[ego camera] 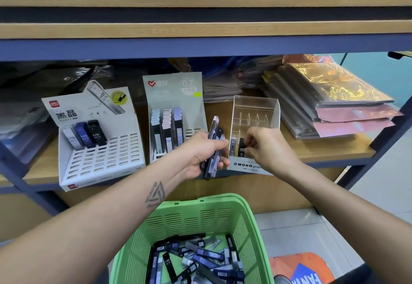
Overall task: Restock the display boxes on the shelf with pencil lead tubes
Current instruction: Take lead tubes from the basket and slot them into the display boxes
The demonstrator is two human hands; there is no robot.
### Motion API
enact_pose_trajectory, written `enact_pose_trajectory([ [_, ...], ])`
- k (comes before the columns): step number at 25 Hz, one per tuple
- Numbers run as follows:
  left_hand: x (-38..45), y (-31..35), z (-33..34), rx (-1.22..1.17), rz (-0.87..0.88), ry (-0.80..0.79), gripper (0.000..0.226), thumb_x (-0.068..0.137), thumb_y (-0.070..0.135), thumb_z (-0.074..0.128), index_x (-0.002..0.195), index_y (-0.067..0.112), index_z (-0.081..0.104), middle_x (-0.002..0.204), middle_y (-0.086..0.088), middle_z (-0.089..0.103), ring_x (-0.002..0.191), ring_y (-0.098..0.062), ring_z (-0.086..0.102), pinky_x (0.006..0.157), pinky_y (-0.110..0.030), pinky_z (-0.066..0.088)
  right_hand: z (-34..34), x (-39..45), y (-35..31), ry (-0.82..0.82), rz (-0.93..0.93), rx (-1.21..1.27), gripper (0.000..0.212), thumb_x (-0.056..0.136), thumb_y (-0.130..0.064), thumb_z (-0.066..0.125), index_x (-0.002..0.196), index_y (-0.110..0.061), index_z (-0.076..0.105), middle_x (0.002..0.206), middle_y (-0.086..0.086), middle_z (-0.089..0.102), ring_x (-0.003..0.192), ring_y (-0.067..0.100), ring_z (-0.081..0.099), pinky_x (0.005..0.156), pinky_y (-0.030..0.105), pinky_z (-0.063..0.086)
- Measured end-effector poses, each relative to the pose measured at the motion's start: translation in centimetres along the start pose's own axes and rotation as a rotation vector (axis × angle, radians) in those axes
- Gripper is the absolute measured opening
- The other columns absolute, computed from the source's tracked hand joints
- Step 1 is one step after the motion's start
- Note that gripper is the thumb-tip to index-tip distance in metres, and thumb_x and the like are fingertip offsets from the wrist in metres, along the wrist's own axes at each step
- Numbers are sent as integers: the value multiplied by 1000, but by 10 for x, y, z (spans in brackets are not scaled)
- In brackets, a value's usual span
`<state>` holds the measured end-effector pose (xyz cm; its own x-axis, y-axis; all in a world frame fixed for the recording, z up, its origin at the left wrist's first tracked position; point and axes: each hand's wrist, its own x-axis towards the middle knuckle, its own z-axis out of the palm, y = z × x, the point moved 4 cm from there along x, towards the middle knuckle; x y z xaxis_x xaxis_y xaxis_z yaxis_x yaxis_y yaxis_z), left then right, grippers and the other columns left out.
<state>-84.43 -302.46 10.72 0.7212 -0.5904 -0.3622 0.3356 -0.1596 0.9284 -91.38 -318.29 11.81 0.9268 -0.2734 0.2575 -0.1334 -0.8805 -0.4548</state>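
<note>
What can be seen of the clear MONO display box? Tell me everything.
The clear MONO display box is see-through plastic with thin dividers and a white front strip printed MONO. It stands upright at the wooden shelf's front edge, right of the 0.7 box, and is mostly empty. The right hand pinches a black tube in its front row.

The clear box (256, 116) is the mark. Its top is open, and its back rows are bare, so a hand can go in from above. The right hand (265, 147) and a black tube (241, 147) fill its front row. Left of it, the left hand (200, 154) with a bunch of tubes (214, 145) blocks the gap to the grey box (176, 114). Right of it lies bare shelf wood (334, 147), then stacked folders (330, 103). The upper shelf board (200, 30) hangs above. Below sits the green basket (200, 221).
</note>
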Motion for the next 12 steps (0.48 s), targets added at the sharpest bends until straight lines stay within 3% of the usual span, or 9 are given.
enact_pose_trajectory([
  [5,-9,7,2,-92,-4,-91,13,99,8,60,108,0,57,85,-22,73,63,-26,71,54,-29,59,-19,4,-17,74,-28,-59,17,86,-5,66,85,-22,64,81,-2,68,79,20,66,73,33,55],
  [7,-15,9,3,-136,-8,-131,14,99,9,59,109,-1,60,90,-23,74,72,-29,75,60,-32,61,-24,8,-28,42,50,222,12,88,-10,68,91,-21,71,82,-3,71,79,13,68,74,27,55],
  [9,-20,11,4,-153,-3,-163,20,99,9,58,114,-4,62,96,-24,74,79,-31,76,66,-34,62,-16,9,-34,-105,189,566,9,90,-13,71,98,-13,76,84,3,74,79,13,70,77,31,59],
  [12,-26,13,2,-175,-17,-172,29,98,10,58,118,-11,61,103,-30,72,83,-34,75,70,-37,64,-6,9,-34,-210,288,757,5,90,-6,72,92,-5,77,79,8,73,75,18,69,75,34,60],
])
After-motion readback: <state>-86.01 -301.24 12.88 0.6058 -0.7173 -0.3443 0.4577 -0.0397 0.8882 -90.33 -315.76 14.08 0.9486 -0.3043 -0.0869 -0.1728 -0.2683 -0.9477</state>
